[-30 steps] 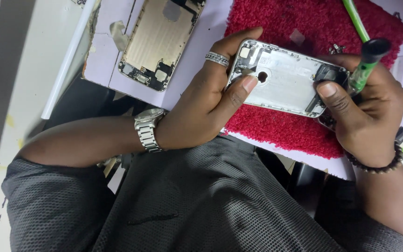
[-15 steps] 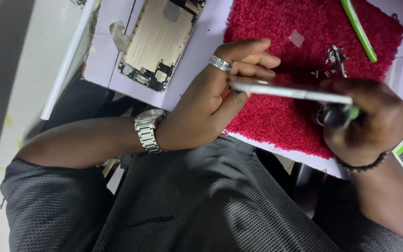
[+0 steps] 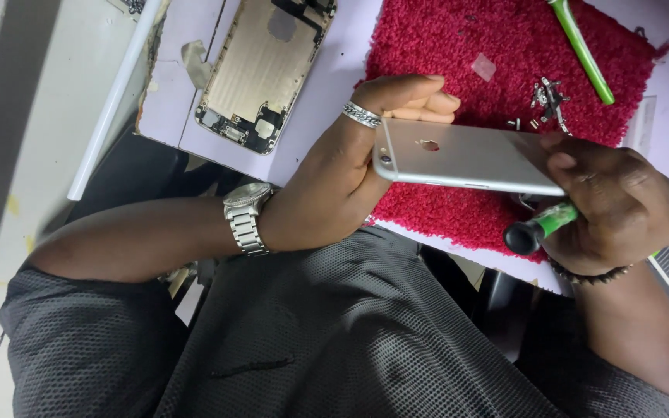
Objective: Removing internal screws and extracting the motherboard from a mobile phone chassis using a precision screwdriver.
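Inspection step: left hand (image 3: 350, 170) and right hand (image 3: 621, 201) pinch silver phone housing (image 3: 466, 159), back up; right also grips green screwdriver (image 3: 540, 228). Next move likely needs housing flipped; screws (image 3: 547, 97) at 12 o'clock.

Your left hand (image 3: 365, 166) hid the phone (image 3: 466, 159) end; your right hand (image 3: 621, 205) covered most of the screwdriver (image 3: 540, 228). Phone's front faced away. Screws (image 3: 547, 99) were too small to ID. Top edge cut the 2nd housing (image 3: 265, 66).
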